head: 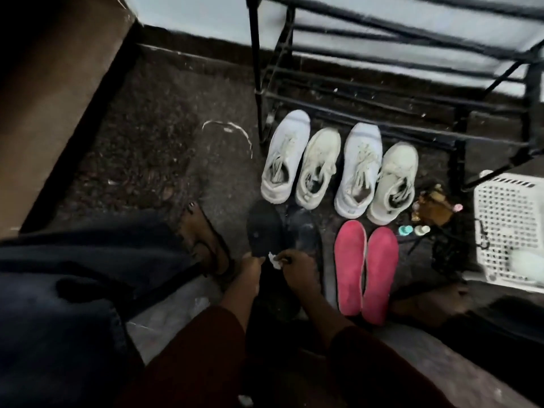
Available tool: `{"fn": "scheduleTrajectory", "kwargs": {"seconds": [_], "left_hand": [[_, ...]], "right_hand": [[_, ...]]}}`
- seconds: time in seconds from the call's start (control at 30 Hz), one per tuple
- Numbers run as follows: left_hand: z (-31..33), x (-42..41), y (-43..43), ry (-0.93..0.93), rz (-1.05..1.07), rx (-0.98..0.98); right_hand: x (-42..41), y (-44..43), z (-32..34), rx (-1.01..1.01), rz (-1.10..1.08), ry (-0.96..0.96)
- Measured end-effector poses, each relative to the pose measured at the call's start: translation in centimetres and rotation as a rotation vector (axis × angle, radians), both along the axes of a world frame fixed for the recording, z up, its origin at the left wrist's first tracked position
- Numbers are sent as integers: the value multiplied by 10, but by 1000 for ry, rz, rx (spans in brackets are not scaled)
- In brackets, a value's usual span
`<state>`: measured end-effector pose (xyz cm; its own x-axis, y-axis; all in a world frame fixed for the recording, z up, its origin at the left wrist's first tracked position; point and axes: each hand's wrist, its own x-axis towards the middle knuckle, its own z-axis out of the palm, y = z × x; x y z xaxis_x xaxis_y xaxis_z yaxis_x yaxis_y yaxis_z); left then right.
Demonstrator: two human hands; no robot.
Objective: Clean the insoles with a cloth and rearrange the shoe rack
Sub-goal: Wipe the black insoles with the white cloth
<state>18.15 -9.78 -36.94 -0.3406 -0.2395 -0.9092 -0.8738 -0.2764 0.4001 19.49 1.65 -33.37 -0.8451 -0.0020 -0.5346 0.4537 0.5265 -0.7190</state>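
My left hand (251,267) grips the near end of a black insole (263,228) held up off the floor. My right hand (297,265) pinches a small white cloth (275,260) against that insole's near end. A second dark insole (304,231) lies just to the right of it on the floor. Two pink insoles (366,267) rest side by side further right. Several white sneakers (338,166) stand in a row, toes pointing at the black metal shoe rack (382,92), whose bars hold nothing.
A white perforated plastic basket (512,228) sits at the right. Small bottles and brown clutter (432,213) lie between it and the sneakers. My sandalled foot (203,240) rests left of the hands. A brown wall or panel (44,98) runs along the left.
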Motion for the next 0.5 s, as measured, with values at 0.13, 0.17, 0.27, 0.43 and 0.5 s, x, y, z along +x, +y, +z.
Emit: {"fn": "scheduleTrajectory", "kwargs": {"seconds": [0.13,0.17,0.27,0.43,0.5], "left_hand": [[-17,8,-18,-35,-143,-122],[-29,7,-20,-37,-180,-163],[-54,5,-22,-60,-283,-304],[-66,7,-22,-25,-358,-423],[-64,5,-20,-12,-366,-417]], "right_hand": [[-1,-17,-37,-27,32,31],[0,-20,-46,-28,45,13],[-5,-23,-52,1,91,-72],[-10,-22,-63,-47,78,-52],[-7,-17,-65,-41,14,-72]]}}
